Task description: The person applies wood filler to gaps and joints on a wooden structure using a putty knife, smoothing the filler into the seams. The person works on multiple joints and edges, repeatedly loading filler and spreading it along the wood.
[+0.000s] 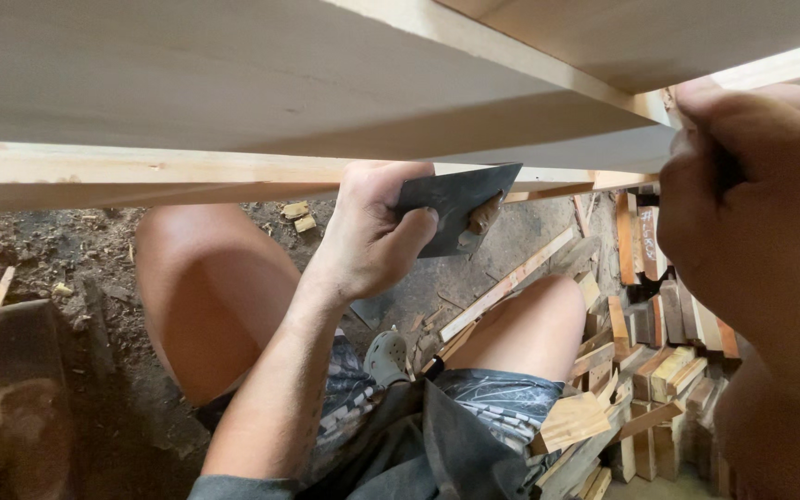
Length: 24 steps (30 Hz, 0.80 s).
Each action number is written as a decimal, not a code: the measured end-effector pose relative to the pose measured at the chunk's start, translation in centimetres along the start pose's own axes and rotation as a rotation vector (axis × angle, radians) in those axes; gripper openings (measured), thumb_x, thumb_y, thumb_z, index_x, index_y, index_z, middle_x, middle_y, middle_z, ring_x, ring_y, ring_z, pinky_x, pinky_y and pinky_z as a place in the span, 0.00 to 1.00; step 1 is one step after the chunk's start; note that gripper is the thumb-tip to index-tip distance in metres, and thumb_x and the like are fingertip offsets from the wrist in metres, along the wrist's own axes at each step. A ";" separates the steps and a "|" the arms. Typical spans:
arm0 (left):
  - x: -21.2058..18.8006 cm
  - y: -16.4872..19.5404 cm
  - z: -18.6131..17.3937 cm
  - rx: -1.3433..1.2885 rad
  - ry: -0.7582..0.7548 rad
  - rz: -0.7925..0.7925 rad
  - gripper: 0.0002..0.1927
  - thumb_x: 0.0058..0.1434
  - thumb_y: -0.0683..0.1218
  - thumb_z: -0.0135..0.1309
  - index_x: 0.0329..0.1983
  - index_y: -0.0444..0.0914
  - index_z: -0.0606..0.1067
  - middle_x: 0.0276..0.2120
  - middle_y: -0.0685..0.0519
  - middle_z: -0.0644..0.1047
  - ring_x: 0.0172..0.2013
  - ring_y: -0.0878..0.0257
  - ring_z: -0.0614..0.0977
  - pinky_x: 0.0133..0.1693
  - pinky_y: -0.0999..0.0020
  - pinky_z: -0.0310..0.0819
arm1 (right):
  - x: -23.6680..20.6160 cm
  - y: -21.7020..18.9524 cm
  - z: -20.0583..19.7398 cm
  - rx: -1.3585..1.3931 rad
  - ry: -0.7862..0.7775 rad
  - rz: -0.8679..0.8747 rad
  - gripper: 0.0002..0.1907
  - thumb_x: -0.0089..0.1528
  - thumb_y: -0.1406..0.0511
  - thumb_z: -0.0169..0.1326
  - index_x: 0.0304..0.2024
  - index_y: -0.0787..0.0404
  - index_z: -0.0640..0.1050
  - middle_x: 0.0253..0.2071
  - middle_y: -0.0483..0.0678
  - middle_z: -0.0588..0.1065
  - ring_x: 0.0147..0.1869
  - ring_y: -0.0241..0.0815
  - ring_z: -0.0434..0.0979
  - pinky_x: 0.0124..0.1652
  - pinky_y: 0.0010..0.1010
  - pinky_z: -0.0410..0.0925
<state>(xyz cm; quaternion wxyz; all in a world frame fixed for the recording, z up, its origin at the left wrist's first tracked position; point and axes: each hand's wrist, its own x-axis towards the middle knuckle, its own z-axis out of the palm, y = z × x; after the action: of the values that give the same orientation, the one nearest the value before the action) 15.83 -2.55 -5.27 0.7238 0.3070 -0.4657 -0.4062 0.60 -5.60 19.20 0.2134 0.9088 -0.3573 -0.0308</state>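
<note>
A large pale wooden panel (pixel 233 83) with a framing strip (pixel 141 171) along its near edge fills the top of the view. My left hand (pixel 372 227) grips a dark flat metal scraper blade (pixel 451 208) just under that strip, with a dab of brown filler on the blade near the thumb. My right hand (pixel 752 213) is raised at the right, fingers closed around a thin dark tool (pixel 724 171) held against the panel's right end. What kind of tool it is stays hidden by the fingers.
My bare knees (pixel 206 287) are below the panel. A pile of wood offcuts (pixel 659 361) lies at the lower right, long strips (pixel 506 282) cross the dirt floor, and a dark block (pixel 25 370) stands at the left among sawdust.
</note>
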 end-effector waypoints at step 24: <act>-0.3 -0.1 0.1 -0.114 -0.028 -0.196 0.08 0.54 0.34 0.48 0.37 0.31 0.73 0.27 0.55 0.70 0.28 0.68 0.70 0.30 0.70 0.65 | -1.6 -2.1 0.5 0.546 0.208 0.252 0.08 0.73 0.79 0.56 0.54 0.76 0.79 0.41 0.57 0.79 0.42 0.35 0.80 0.41 0.21 0.72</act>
<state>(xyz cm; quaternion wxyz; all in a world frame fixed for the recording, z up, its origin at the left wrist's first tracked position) 15.65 -2.31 -5.45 0.6902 0.3037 -0.4198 -0.5050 0.59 -3.36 17.72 -0.0009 0.8794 -0.4383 0.1859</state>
